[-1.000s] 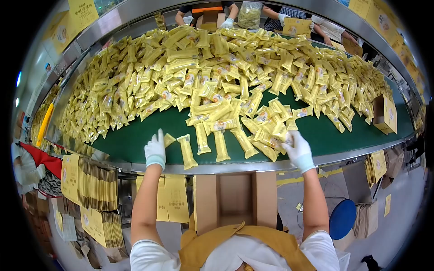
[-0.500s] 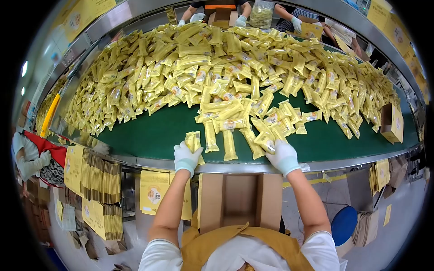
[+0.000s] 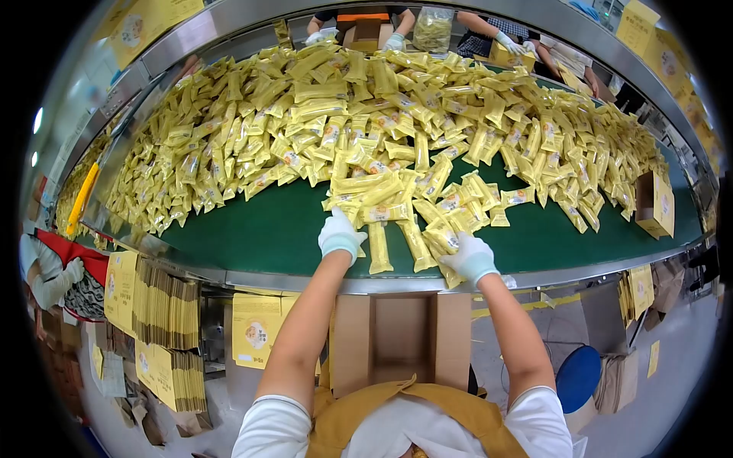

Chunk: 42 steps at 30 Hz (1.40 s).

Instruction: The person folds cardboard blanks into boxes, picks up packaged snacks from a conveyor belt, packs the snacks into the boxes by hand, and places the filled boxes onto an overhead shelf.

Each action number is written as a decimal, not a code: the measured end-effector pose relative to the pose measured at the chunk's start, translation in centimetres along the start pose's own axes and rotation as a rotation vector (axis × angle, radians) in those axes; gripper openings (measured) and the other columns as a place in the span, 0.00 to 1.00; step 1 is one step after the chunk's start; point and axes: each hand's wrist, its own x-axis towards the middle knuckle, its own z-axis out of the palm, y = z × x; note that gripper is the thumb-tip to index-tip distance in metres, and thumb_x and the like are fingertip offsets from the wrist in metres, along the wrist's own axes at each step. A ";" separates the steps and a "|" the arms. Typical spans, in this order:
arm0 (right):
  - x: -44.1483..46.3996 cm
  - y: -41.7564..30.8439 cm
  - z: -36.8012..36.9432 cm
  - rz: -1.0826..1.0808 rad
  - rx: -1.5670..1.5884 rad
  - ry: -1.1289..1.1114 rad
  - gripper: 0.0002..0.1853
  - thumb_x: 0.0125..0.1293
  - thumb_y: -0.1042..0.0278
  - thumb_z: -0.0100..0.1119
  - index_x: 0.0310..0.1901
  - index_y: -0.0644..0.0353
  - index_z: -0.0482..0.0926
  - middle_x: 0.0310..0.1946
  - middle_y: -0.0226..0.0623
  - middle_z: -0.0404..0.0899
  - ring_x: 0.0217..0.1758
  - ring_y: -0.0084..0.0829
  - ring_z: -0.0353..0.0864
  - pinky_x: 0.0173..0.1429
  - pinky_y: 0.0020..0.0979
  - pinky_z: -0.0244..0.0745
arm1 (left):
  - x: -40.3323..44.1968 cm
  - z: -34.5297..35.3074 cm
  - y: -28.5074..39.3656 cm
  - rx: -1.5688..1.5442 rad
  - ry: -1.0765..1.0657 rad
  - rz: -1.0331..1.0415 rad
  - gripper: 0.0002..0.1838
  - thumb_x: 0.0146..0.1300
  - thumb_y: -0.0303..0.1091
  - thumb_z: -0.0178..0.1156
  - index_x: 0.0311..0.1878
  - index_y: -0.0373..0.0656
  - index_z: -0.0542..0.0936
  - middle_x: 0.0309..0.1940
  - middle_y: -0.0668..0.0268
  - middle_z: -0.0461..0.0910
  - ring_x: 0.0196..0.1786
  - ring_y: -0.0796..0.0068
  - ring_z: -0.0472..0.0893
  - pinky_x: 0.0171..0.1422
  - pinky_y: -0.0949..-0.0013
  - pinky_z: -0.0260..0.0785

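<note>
Yellow packets (image 3: 388, 212): heaped towards the table's (image 3: 252, 237) far edge, nearer ones spilling to its near edge's middle
Left hand (image 3: 340, 235): fingers partly curled over packets; grip hidden
Right hand (image 3: 471, 258): fingers half-bent against packets; can't tell if gripping
Open carton (image 3: 401, 336): below the near edge

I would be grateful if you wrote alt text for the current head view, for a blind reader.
The wearer's gloved left hand and right hand touch yellow packets heaped on a green table; an open box is nearer the body. Co-workers' hands show across the table.
</note>
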 end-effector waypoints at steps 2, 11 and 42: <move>0.0 -1.1 1.2 -0.008 -0.061 0.036 0.28 0.52 0.51 0.74 0.51 0.56 0.77 0.43 0.47 0.86 0.48 0.48 0.86 0.53 0.44 0.80 | 0.7 -0.1 0.0 0.049 -0.077 -0.020 0.40 0.51 0.45 0.76 0.64 0.43 0.68 0.54 0.50 0.81 0.54 0.50 0.85 0.59 0.54 0.78; 0.3 5.2 3.0 -0.498 -0.411 0.470 0.14 0.58 0.63 0.63 0.46 0.52 0.76 0.31 0.35 0.81 0.37 0.39 0.85 0.40 0.39 0.77 | -0.9 -1.2 -6.2 0.361 0.144 0.291 0.35 0.60 0.27 0.62 0.71 0.55 0.67 0.50 0.62 0.82 0.49 0.59 0.85 0.50 0.55 0.79; 7.1 -1.7 0.2 -0.210 0.452 -0.200 0.45 0.49 0.36 0.74 0.61 0.65 0.78 0.54 0.53 0.84 0.58 0.47 0.83 0.64 0.37 0.75 | 2.8 -0.8 1.7 0.202 -0.188 1.061 0.57 0.35 0.58 0.80 0.67 0.36 0.70 0.66 0.50 0.70 0.72 0.51 0.68 0.77 0.55 0.57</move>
